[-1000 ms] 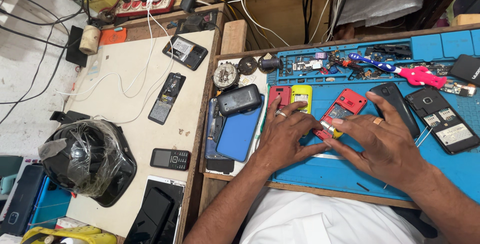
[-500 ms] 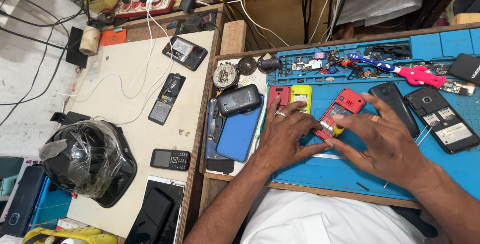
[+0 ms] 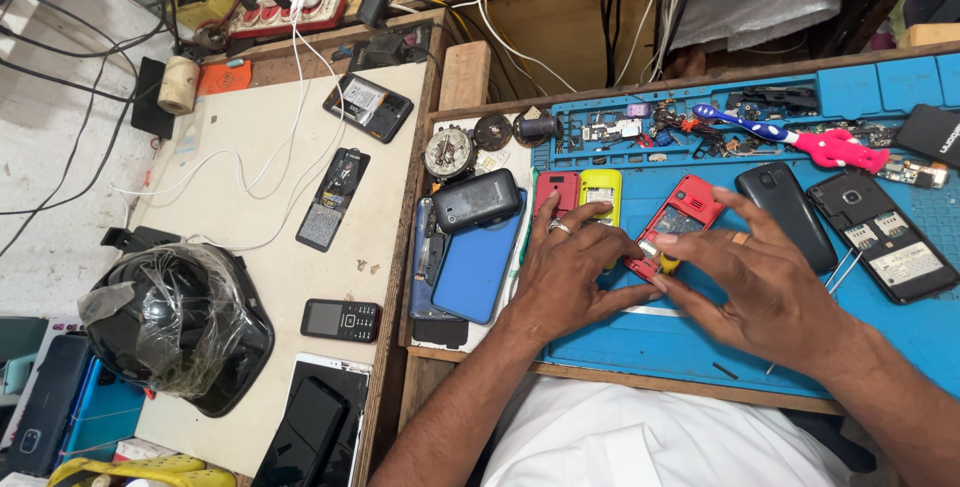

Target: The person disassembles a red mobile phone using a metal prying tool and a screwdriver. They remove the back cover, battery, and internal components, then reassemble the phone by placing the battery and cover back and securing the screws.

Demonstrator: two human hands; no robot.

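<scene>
Red phone [image 3: 678, 215], back cover off, lies tilted on the blue work mat [image 3: 640, 347], centre-right of frame. Left hand [image 3: 570, 272] rests flat beside it, fingers spread, fingertips at the phone's lower end; ring on one finger. Right hand [image 3: 760, 282] comes in from the right, fingers slightly apart and curled, thumb and forefinger pinched at the phone's lower corner, where a small yellowish part shows; can't tell exactly what is pinched. Yellow phone [image 3: 601, 192] and a small red phone shell [image 3: 556, 192] lie just above the left hand. Black phone [image 3: 785, 212] and opened black phone [image 3: 882, 235] lie to the right. Pink-and-blue toothbrush [image 3: 800, 139] sits upper right on the mat. Plastic-wrapped black helmet [image 3: 175, 332] sits lower left on the white table [image 3: 250, 147].
</scene>
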